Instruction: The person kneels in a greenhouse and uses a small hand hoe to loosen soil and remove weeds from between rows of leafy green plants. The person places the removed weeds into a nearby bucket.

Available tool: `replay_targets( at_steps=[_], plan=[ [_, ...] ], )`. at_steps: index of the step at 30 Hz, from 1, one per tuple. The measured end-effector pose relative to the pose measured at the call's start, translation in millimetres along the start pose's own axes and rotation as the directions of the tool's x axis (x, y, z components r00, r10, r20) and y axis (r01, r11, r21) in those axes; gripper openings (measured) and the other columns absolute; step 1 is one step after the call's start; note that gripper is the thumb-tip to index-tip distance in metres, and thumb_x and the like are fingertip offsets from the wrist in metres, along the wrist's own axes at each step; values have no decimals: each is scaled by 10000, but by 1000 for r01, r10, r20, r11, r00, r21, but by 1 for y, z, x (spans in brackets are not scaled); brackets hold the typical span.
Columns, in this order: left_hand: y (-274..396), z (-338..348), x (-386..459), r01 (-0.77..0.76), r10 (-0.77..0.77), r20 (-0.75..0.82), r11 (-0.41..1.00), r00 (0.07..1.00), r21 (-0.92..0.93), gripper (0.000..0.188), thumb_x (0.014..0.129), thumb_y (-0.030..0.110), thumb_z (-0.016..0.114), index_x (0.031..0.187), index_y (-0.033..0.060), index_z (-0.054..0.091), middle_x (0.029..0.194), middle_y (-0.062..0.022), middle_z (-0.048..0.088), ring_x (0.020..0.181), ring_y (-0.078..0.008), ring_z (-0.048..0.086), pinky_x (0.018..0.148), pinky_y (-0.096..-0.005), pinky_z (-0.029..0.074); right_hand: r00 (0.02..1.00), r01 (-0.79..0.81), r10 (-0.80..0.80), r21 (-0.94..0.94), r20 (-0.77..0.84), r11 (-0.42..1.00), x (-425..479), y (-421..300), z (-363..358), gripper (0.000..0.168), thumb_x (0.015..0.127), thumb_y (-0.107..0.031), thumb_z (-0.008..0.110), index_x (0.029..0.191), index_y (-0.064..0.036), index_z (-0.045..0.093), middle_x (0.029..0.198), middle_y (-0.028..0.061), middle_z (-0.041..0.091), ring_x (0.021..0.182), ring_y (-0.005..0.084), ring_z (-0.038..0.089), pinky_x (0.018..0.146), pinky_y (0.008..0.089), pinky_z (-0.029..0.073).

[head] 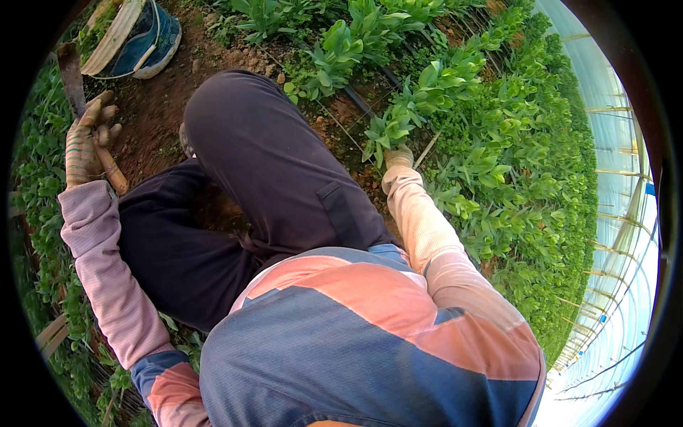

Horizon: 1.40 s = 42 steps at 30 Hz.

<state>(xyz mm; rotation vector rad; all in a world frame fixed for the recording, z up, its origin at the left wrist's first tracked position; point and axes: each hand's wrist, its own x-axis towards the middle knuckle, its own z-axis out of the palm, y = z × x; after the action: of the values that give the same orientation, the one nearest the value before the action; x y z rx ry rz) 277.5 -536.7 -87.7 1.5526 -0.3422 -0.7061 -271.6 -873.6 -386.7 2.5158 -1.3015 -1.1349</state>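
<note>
My left hand (88,141), in a striped knit work glove, holds a hand tool by its wooden handle (113,169). The tool's long, flat, rusty metal blade (71,77) points away past my fingers. At the edge of the planted bed is my right hand (399,156), in a light glove, reaching low at the base of a leafy green plant (392,131). Leaves cover its fingers, so whether it grips a stem does not show.
A blue bucket (140,40) with a pale rim and greenery at its mouth lies tilted on the soil path (155,107). Black irrigation tubing (358,101) and thin netting cords run through the bed. Dense plants flank both sides; a plastic-covered greenhouse wall (613,133) curves at right.
</note>
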Motion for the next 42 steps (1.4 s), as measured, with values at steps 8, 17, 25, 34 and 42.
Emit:
replay_targets(
  at_steps=[8, 17, 25, 34, 42],
  plan=[
    [1, -20, -2, -28, 27, -25, 999, 999, -21, 384, 1002, 227, 555, 1295, -22, 572, 883, -4, 678, 491, -26, 460, 628, -206, 557, 937, -324, 274, 245, 218, 914, -35, 54, 34, 554, 949, -252, 568, 1471, -316, 396, 1317, 98, 625, 1187, 226, 612, 1005, 386, 466],
    [-12, -2, 9, -9, 8, -45, 1000, 999, -19, 372, 1012, 216, 536, 1295, -22, 574, 885, -1, 677, 497, -27, 447, 637, -201, 555, 993, 2, 8, 84, -117, 996, -2, 10, 9, 364, 948, -285, 536, 1282, -139, 540, 955, 70, 709, 960, 219, 648, 847, 410, 479],
    [-5, -8, -3, -6, 5, -116, 1000, 993, -10, 347, 1005, 191, 545, 1275, -21, 592, 863, -13, 685, 489, -30, 458, 622, -209, 572, 977, -146, 185, 308, -103, 940, 15, 49, 63, 344, 938, -268, 567, 1239, -103, 587, 952, 94, 679, 917, 244, 659, 765, 391, 524],
    [-3, -2, -1, -17, 19, -124, 1000, 992, 13, 351, 998, 201, 562, 1272, -16, 597, 866, -18, 687, 492, -28, 458, 624, -211, 569, 800, 545, -515, 12, -309, 839, -82, 12, 49, 286, 942, -248, 553, 1092, -17, 631, 1106, 165, 689, 961, 292, 675, 847, 360, 548],
    [-4, -3, 2, -15, 15, -88, 1000, 996, -4, 339, 988, 215, 586, 1242, -7, 620, 869, -25, 695, 481, -36, 478, 613, -219, 570, 974, -48, -23, 304, 227, 951, -42, -52, -113, 606, 922, -113, 578, 1481, -99, 343, 1304, 148, 619, 1211, 272, 599, 994, 359, 498]
  ],
)
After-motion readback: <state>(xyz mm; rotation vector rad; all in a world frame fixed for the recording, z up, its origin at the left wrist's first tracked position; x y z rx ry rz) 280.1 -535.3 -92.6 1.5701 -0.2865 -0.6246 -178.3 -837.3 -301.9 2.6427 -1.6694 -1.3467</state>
